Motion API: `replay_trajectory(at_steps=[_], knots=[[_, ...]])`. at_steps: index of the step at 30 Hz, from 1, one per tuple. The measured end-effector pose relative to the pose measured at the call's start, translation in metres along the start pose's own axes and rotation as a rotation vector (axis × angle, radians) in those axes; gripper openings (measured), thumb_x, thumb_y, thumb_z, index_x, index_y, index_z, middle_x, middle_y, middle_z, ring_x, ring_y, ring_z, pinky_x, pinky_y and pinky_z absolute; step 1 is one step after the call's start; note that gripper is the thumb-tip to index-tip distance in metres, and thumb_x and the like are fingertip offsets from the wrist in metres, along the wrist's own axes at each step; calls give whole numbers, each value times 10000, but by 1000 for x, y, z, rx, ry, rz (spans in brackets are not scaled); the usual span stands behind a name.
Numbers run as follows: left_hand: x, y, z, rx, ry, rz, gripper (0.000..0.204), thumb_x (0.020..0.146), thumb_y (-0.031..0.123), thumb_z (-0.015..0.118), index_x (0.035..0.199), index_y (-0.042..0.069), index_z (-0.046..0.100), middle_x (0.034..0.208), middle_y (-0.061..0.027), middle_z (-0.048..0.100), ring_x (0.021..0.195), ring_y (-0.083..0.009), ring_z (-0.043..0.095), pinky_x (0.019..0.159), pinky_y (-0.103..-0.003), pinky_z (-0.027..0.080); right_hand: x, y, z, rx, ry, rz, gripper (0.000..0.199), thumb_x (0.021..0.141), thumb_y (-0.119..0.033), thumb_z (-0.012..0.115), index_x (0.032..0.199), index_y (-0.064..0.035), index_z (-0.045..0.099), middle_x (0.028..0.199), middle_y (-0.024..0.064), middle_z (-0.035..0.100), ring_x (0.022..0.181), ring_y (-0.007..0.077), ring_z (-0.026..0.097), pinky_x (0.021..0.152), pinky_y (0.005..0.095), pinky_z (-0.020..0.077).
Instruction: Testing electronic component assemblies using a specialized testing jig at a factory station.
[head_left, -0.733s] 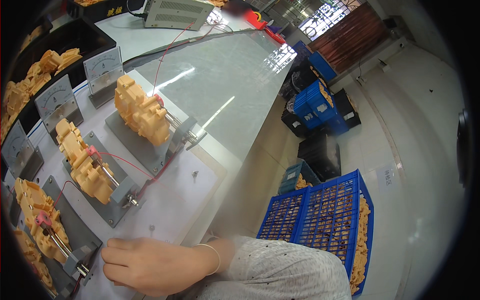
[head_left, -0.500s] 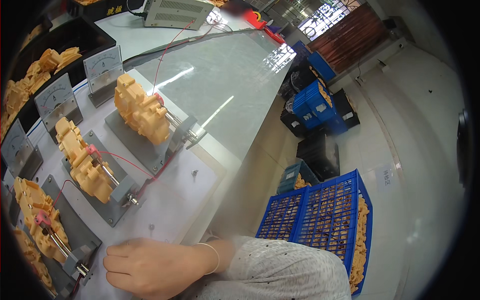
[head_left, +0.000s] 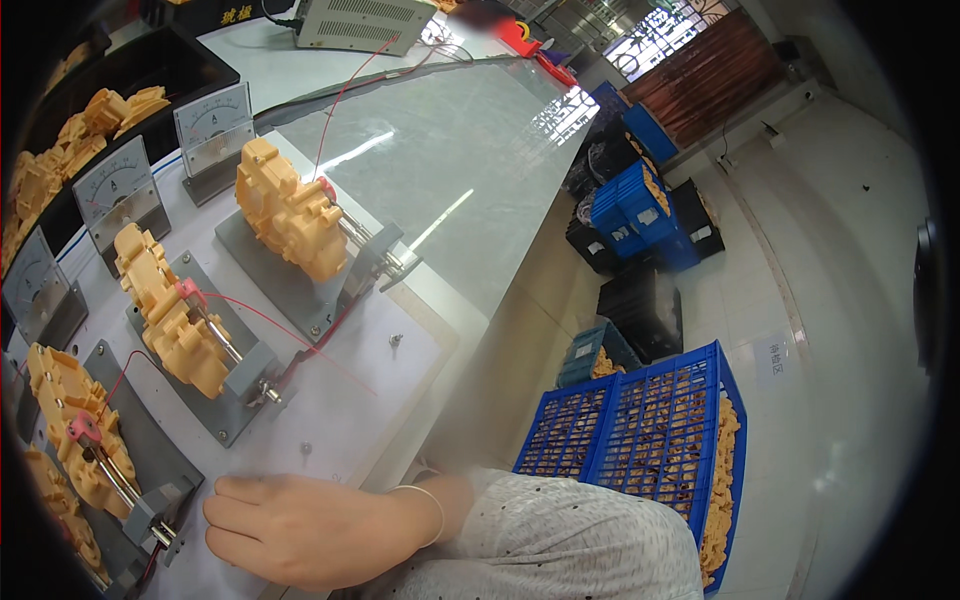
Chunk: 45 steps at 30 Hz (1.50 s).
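Observation:
My right hand (head_left: 325,533) rests low over the white board, with its back up and a thin pale band at the wrist. Its fingers are curled under; anything inside them is hidden. Just left of it is a yellow plastic gear housing (head_left: 80,425) on a grey fixture (head_left: 160,478), with a pink-tipped metal plunger against it. Farther off, similar housings, a middle one (head_left: 172,310) and a far one (head_left: 290,210), sit on their own grey fixtures. Part of another housing (head_left: 62,505) shows at the lower left rim. My left hand is out of view.
Analog meters (head_left: 118,190) stand behind the fixtures, near a black bin (head_left: 190,70) of yellow parts. A power supply (head_left: 355,25) sits at the back, with red wires running to the fixtures. Blue crates (head_left: 655,420) of parts stand on the floor at right.
The whole view has shifted slightly. My right hand stays curled in nearly the same spot, and the housings remain on their fixtures.

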<state>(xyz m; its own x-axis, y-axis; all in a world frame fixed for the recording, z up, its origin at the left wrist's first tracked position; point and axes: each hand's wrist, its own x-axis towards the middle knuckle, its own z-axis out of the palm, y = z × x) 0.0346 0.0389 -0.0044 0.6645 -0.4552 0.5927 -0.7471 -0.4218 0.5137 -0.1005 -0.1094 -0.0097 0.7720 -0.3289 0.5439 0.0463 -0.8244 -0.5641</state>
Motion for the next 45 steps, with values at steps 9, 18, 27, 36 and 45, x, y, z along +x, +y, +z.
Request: replay_trajectory(at_steps=[9,18,27,36,45], knots=[[0,-2,-1,58,6,1,250,868,182,703,684,18,656,631,-86,570,610,-232,525,563,-362,443,-10,7,-59,-200,194,226,198,709,-97,695,819,-48,537,821,114,476,769,302,521,645,378,431],[-2,-4,0,3,26,-40,237,853,129,703,668,-3,638,631,-102,579,606,-239,528,558,-347,437,-27,32,-69,-249,55,170,164,618,-59,705,730,-69,586,685,64,469,640,267,485,573,363,415],[-5,-5,2,19,43,-27,220,857,116,694,680,-7,646,636,-97,586,608,-231,539,551,-351,444,-31,32,-70,-130,18,222,130,685,-54,682,784,-73,600,720,67,461,671,266,475,602,348,403],[-4,-4,-2,35,26,-1,231,855,137,707,682,-5,649,640,-97,593,598,-237,540,544,-349,446,-27,24,-73,-131,12,323,132,780,-42,652,833,-62,533,791,79,470,751,278,511,681,376,436],[-4,-5,0,39,30,26,219,856,120,700,683,-7,649,634,-99,586,599,-229,535,535,-343,436,-33,29,-69,-158,54,239,141,759,-32,661,825,-55,539,783,74,469,725,267,496,663,356,432]])
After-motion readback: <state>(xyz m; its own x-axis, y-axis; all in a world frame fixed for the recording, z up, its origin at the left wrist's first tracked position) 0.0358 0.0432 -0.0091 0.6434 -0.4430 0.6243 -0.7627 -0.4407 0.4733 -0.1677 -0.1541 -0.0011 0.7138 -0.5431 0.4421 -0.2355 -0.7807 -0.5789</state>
